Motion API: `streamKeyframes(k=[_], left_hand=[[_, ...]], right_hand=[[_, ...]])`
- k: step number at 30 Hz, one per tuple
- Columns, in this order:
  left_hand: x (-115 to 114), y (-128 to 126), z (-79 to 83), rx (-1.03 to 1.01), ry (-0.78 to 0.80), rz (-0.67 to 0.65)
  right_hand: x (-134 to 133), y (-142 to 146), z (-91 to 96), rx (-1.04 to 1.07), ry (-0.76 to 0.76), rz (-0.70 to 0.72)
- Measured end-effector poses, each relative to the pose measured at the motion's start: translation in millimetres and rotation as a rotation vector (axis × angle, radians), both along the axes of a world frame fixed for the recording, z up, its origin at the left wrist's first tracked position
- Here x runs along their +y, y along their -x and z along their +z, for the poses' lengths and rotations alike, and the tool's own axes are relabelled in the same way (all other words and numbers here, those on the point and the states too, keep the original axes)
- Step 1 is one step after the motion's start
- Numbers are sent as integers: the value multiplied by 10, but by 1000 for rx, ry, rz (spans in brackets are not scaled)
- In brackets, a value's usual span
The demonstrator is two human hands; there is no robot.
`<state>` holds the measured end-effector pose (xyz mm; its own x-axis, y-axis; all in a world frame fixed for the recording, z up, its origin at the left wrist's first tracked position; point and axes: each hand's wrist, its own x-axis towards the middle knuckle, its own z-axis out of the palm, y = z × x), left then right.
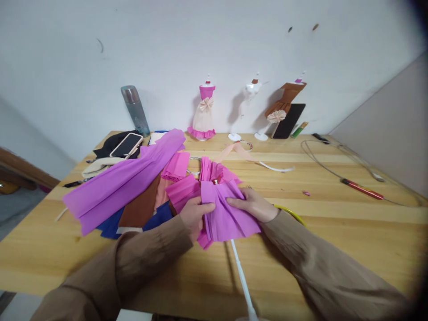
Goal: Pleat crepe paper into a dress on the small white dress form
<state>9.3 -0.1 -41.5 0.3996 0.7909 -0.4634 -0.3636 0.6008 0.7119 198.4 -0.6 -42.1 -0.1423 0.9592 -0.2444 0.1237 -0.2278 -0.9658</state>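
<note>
A pleated piece of purple crepe paper [230,218] is pinched between my two hands over the near middle of the table. My left hand [194,216] grips its left edge, thumb on top. On the other side my right hand [256,204] presses its thumb onto the upper right part. A small mannequin lies under the paper; its white stand pole [243,278] runs out toward me, and its neck [216,181] shows at the paper's top edge. The mannequin's body is hidden. Pink crepe paper [182,189] lies just beyond and left of my left hand.
A long purple crepe strip [130,183] covers brown and blue paper at left, near a phone [127,146]. Several dressed and bare mini mannequins, including a pink one [207,111], stand along the wall beside a flask [135,111]. A red tool [363,189] with a cord lies right.
</note>
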Motion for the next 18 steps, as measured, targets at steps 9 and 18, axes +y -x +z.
streamKeyframes(k=[9,18], left_hand=[[-15,17,9,-66,7,27],[11,23,171,-32,-76,60]], right_hand=[[-86,-135,304,-118,-6,-79],[-100,-94,192,286,10,-125]])
